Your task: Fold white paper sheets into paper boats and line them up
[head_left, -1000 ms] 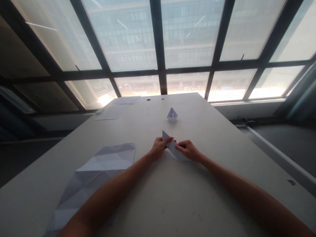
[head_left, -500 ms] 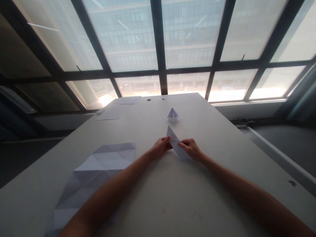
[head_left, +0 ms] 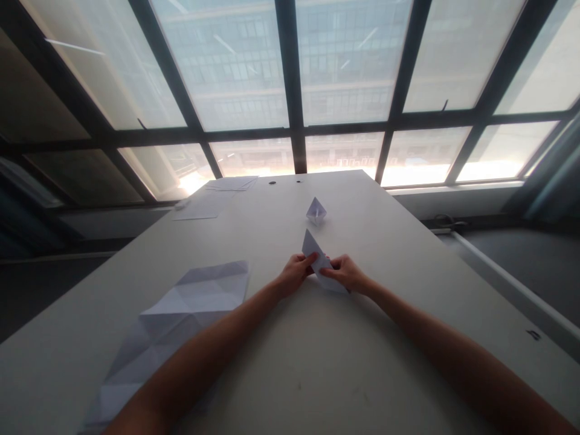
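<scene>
"What is nearest?"
"At the near left of the smooth white table (head_left: 272,374), a large white paper sheet (head_left: 203,284) lies crossed with fold lines, partly behind the left forearm. A small dark mark (head_left: 533,334) sits near the table's right edge, too small to read."

"And the hands?"
"A little farther, around the middle, both are on one white folded paper piece with a pointed tip (head_left: 310,243). It slants, its tip up and to the left, its lower end toward the right, just above or on the table; I cannot tell which."

"How do they grip it?"
"The left hand (head_left: 294,272) pinches it with the thumb on the near face and fingers behind. The right hand (head_left: 348,273) pinches it lower down, its thumb also on the near face."

"Beyond them?"
"A small white folded paper shape with a raised peak (head_left: 316,211) stands on the table, apart from the hands. At the far left lie flat white paper sheets (head_left: 197,208), and a small dark round spot (head_left: 272,183) is near the far edge."

"Any writing?"
"Through the dark-framed glass windows (head_left: 344,60) there are faint pale characters, low down, that I cannot read."
</scene>
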{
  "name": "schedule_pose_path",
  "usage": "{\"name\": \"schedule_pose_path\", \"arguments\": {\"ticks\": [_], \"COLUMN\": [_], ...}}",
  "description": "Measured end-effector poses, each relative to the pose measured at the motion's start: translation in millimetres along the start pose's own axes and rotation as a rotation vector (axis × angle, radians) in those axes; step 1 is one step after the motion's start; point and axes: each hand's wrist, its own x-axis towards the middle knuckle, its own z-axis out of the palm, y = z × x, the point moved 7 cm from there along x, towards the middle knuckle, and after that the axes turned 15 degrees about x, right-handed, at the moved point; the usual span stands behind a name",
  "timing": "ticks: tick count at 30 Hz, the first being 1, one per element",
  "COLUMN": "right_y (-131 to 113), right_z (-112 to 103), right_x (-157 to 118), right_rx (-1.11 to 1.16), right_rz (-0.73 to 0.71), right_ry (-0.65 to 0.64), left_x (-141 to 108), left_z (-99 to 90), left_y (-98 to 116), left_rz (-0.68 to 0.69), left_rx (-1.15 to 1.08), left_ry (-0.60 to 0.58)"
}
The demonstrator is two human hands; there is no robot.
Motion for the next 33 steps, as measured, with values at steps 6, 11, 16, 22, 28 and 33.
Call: {"name": "schedule_pose_path", "arguments": {"ticks": [6, 11, 16, 22, 28, 33], "right_y": [2.1, 5.8, 3.7, 3.9, 6.3, 2.3], "right_z": [3.8, 3.5, 3.0, 3.2, 3.0, 3.8], "right_x": [0.8, 1.2, 0.9, 1.6, 3.0, 2.5], "right_rx": [0.016, 0.019, 0.016, -0.062, -0.131, -0.167], "right_rz": [0.067, 0.057, -0.018, -0.01, 0.013, 0.006], "right_ry": [-0.055, -0.055, -0.033, -0.058, -0.078, -0.064], "left_x": [5.9, 4.9, -1.6, 2.6, 8.5, 10.7], "left_z": [-21.2, -14.7, 7.4, -8.4, -35.2, -56.3], "left_y": [-2.3, -0.5, 3.9, 0.9, 3.9, 7.6], "left_rz": [0.022, 0.044, 0.069, 0.041, 0.074, 0.14], "left_rx": [-0.149, -0.079, 0.099, -0.001, -0.165, -0.215], "left_ry": [0.194, 0.119, -0.103, 0.074, 0.284, 0.398]}}
